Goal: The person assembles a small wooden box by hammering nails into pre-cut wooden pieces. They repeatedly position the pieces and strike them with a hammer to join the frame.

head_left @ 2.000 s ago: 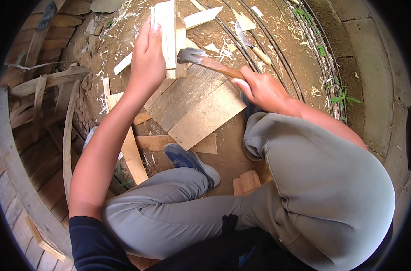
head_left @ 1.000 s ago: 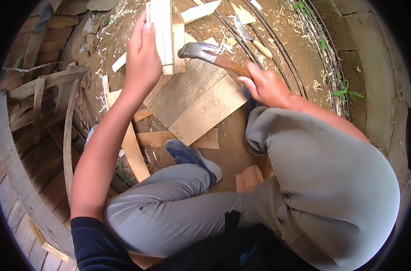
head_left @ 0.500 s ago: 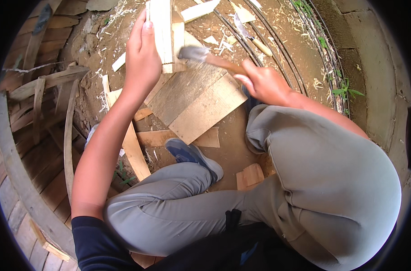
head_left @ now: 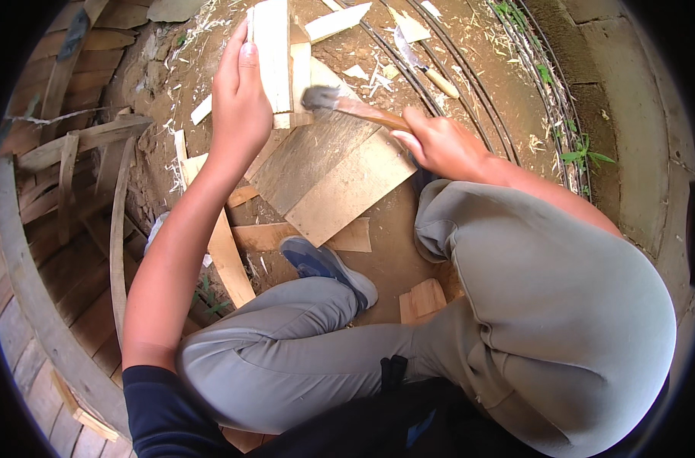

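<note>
At the top centre my left hand [head_left: 242, 95] grips a pale wooden piece [head_left: 272, 57] by its left side, thumb along the edge. The piece looks made of several strips set together, and its far end runs out of view. My right hand [head_left: 445, 146] is closed round the wooden handle of a hammer [head_left: 372, 113]. Its dark head, slightly blurred, lies just right of the piece's near end; whether they touch I cannot tell. Below both is a flat wooden board [head_left: 351, 187] on the ground, between my hands and my shoe [head_left: 317, 259].
A knife with a wooden handle [head_left: 441, 82] lies on the dirt beside long dark rods [head_left: 470, 80]. Wood shavings and offcuts [head_left: 338, 23] are scattered around. A small wooden block [head_left: 422, 300] sits between my legs. Slatted woodwork [head_left: 65, 214] stands at the left.
My right hand and the hammer have shifted slightly left and down. My left hand and the wooden piece stay almost where they were.
</note>
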`<state>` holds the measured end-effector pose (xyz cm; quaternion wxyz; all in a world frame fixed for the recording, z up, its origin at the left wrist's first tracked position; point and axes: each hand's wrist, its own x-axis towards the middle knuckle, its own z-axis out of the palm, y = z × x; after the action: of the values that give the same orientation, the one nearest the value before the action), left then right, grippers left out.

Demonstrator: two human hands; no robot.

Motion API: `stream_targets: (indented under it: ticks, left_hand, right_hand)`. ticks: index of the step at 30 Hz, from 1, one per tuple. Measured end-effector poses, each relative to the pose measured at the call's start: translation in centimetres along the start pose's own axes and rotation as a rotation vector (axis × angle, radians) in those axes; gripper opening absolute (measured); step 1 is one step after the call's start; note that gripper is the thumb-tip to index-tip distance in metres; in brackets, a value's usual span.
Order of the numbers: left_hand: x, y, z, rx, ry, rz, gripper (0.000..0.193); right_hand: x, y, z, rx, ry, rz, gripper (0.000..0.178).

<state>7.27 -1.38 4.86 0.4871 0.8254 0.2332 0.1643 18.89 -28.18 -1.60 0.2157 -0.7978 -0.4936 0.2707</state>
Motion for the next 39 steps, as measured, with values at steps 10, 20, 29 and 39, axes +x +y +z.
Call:
stream_targets:
  ticks: [10,20,29,39]
  left_hand:
    - [0.0,0.0,0.1,0.033,0.053,-0.004,0.050]
    - [0.5,-0.2,-2.6,0.158,-0.057,-0.126,0.073]
    - [-2.2,-5.0,-1.6,-0.153,0.070,-0.435,0.040]
    - [-7.0,-7.2,-1.3,0.668,0.032,-0.070,0.068]
  right_hand:
    - [0.3,-0.1,0.0,0.029,-0.032,0.069,0.038]
    - [0.4,0.3,-3.4,0.314,0.217,0.221,0.039]
    - [1.0,2.4,-5.7,0.559,0.372,0.314,0.042]
    - [-0.3,3.1,-5.5,0.507,0.228,0.345,0.043]
